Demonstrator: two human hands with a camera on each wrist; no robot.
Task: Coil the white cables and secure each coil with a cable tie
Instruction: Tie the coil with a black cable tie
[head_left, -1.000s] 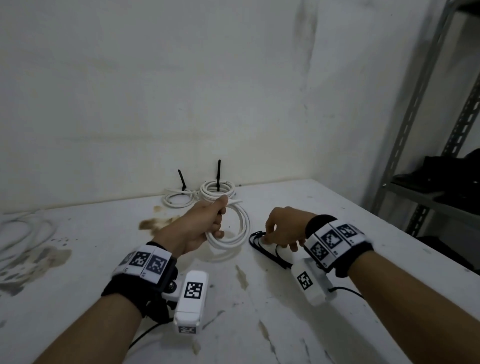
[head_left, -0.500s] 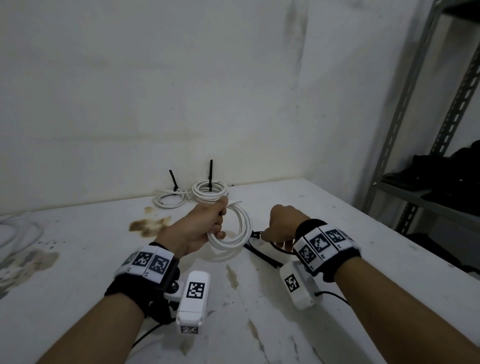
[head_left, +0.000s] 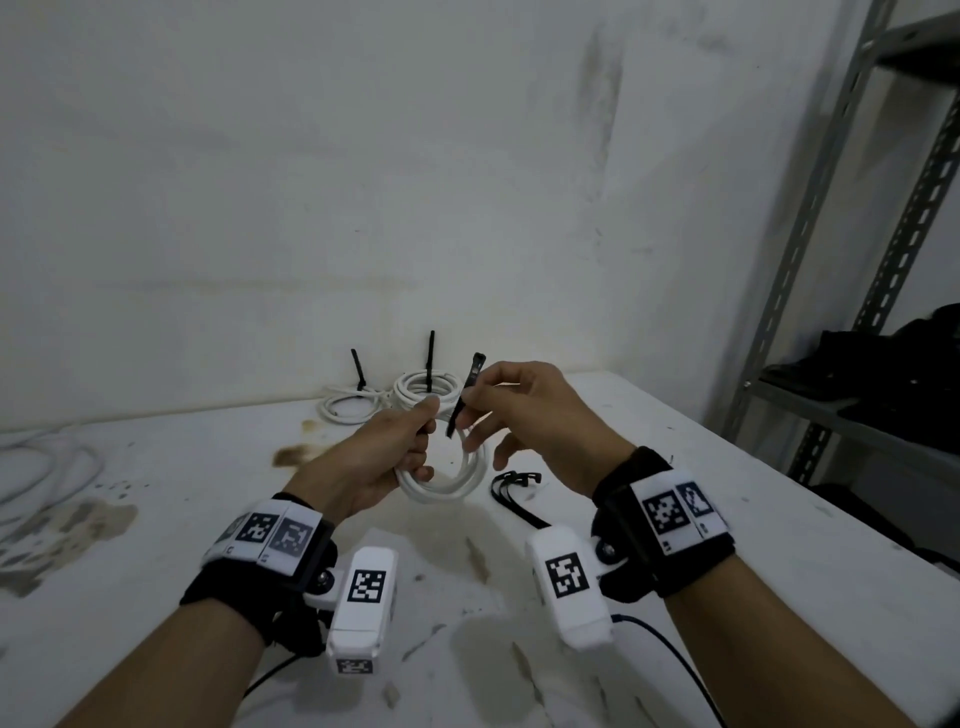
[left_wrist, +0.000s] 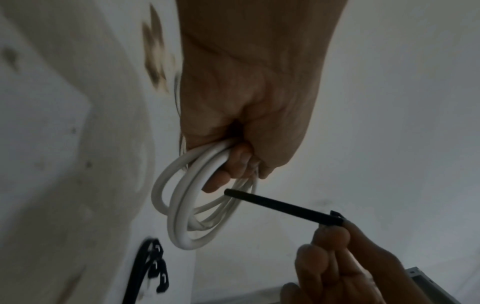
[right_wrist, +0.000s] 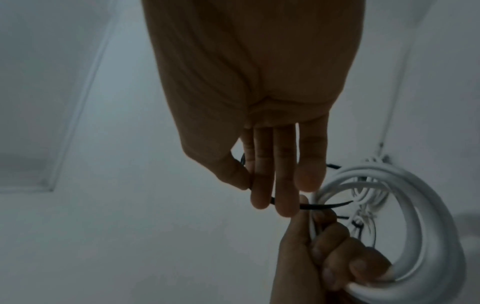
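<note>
My left hand (head_left: 400, 452) grips a white cable coil (head_left: 457, 478) and holds it above the table; the left wrist view shows the coil (left_wrist: 187, 207) hanging from the curled fingers. My right hand (head_left: 511, 410) pinches a black cable tie (head_left: 465, 395) between thumb and forefinger, with the other fingers straight. The tie's tip (left_wrist: 230, 193) sits just beside the coil, close to my left fingers. In the right wrist view the cable tie (right_wrist: 324, 206) points into the coil (right_wrist: 405, 216). Two tied coils (head_left: 415, 389) lie at the back by the wall.
Spare black cable ties (head_left: 511, 491) lie on the stained white table (head_left: 675, 519) below my right hand. Loose white cable (head_left: 47, 462) lies at the far left. A metal shelf rack (head_left: 857, 260) with dark items stands to the right.
My right hand lifted off the table with one black cable tie and brought it up to the coil. My left hand kept its grip on the coil and raised it slightly.
</note>
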